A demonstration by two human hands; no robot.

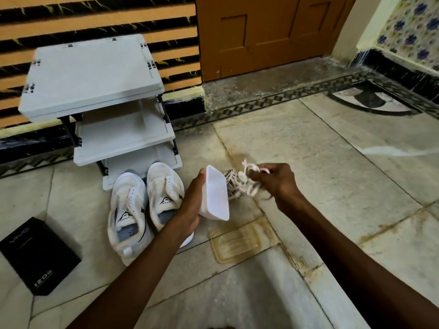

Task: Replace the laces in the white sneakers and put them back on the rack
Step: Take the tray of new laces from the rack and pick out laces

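Observation:
Two white sneakers (145, 205) stand side by side on the floor without laces, toes toward the white shoe rack (95, 91). My left hand (190, 205) holds a small white plastic container (215, 195), tilted with its open side to the right. Just right of it, my right hand (275, 181) grips a tangled bunch of white laces (240, 184) at the container's mouth.
A black box (38, 255) lies on the floor at the left. A clear yellowish lid (235, 243) lies on the tiles below the container. The rack stands against a striped wall, with a wooden door (268, 34) to its right.

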